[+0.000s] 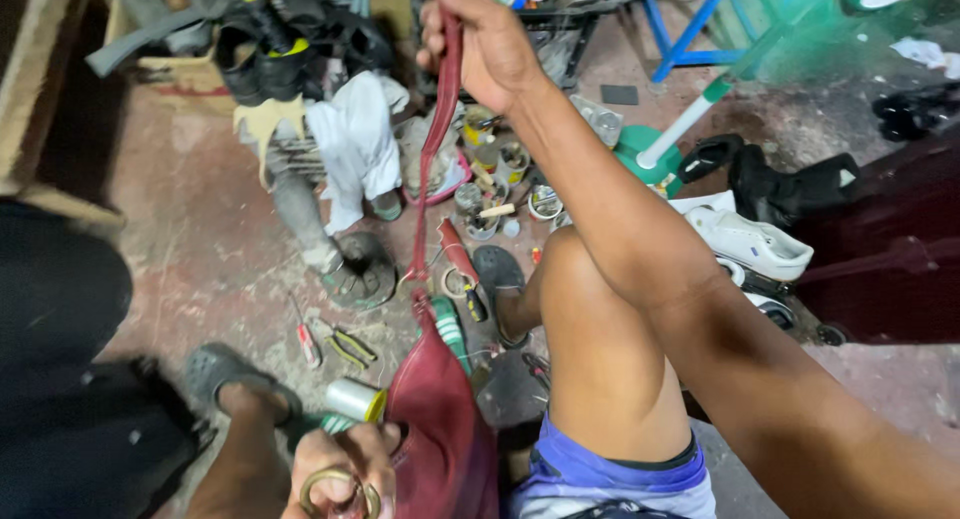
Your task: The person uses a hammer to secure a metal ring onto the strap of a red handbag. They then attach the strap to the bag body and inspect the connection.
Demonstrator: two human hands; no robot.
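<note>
Two hands share one dark red bag (440, 419) in the head view. I see the right hand (480, 44) raised high, clenched around the bag's red strap (432, 159), which runs taut down to the bag low in the frame. My left hand (345, 469) grips the bag's near edge together with a brass ring (338, 491). A spool of pale thread (352, 399) lies just beside that hand, pliers (345, 347) on the floor (200, 249) nearby.
</note>
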